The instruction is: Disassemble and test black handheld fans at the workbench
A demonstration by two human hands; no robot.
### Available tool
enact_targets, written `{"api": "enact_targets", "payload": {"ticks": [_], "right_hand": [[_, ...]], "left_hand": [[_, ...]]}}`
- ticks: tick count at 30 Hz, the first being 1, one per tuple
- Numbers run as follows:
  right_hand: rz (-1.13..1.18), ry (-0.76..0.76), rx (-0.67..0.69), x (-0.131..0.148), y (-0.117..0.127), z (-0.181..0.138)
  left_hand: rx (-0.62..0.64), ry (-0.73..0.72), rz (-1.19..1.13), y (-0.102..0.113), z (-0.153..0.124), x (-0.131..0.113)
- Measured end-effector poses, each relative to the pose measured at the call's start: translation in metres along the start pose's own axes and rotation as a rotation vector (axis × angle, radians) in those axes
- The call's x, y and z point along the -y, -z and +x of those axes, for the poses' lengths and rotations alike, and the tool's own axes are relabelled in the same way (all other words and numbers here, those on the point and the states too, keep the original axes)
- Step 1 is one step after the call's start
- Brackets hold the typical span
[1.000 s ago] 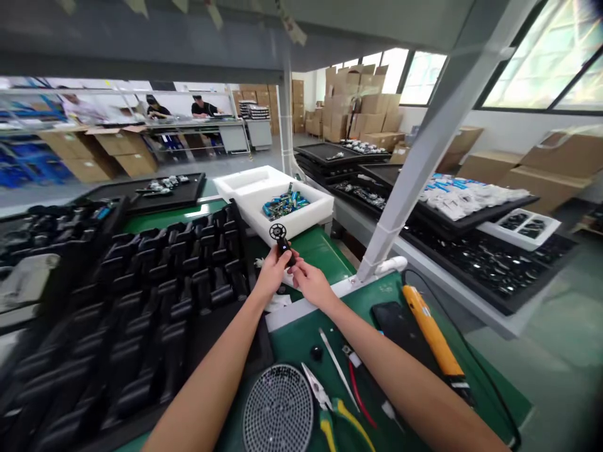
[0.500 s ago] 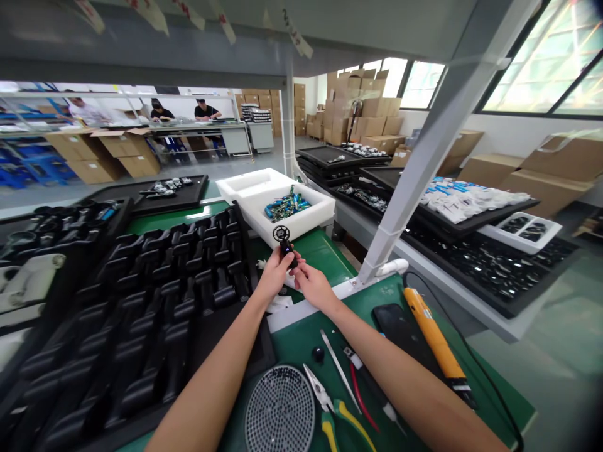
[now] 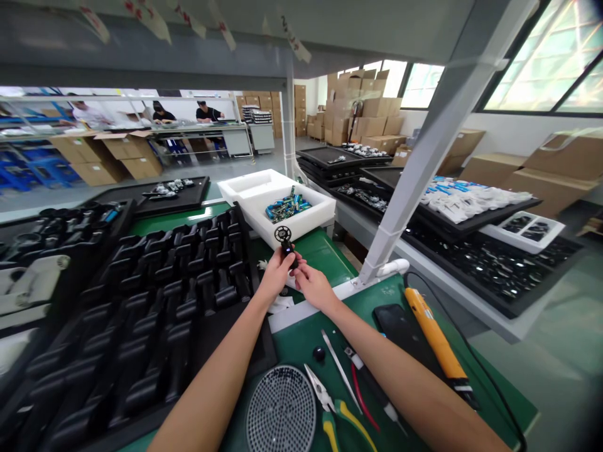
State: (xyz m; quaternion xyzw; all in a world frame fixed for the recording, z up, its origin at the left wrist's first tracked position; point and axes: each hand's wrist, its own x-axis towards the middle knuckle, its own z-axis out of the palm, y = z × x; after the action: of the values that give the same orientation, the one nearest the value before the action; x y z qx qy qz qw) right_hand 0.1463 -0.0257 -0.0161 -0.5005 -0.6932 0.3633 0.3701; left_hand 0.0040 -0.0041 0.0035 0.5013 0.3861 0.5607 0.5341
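The left forearm (image 3: 220,364) and right forearm (image 3: 398,371) are bare along all that shows — broad at the near edge, narrowing toward the far end. Left hand (image 3: 274,272) and right hand (image 3: 313,286) are bare too — finer detail too small to make out.

Black device (image 3: 287,247), white foam box (image 3: 304,225), green tabletop (image 3: 294,344); orange tool (image 3: 436,336)

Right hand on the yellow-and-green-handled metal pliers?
No, the pliers lie on the green bench; the right hand touches a black handheld device.
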Motion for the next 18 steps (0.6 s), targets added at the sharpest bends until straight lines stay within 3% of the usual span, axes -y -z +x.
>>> {"api": "enact_targets", "payload": {"ticks": [18], "right_hand": [[0.052, 0.01, 0.002, 0.0022, 0.0015, 0.0]], "left_hand": [[-0.008, -0.058, 0.045, -0.0008, 0.0, -0.0036]]}}
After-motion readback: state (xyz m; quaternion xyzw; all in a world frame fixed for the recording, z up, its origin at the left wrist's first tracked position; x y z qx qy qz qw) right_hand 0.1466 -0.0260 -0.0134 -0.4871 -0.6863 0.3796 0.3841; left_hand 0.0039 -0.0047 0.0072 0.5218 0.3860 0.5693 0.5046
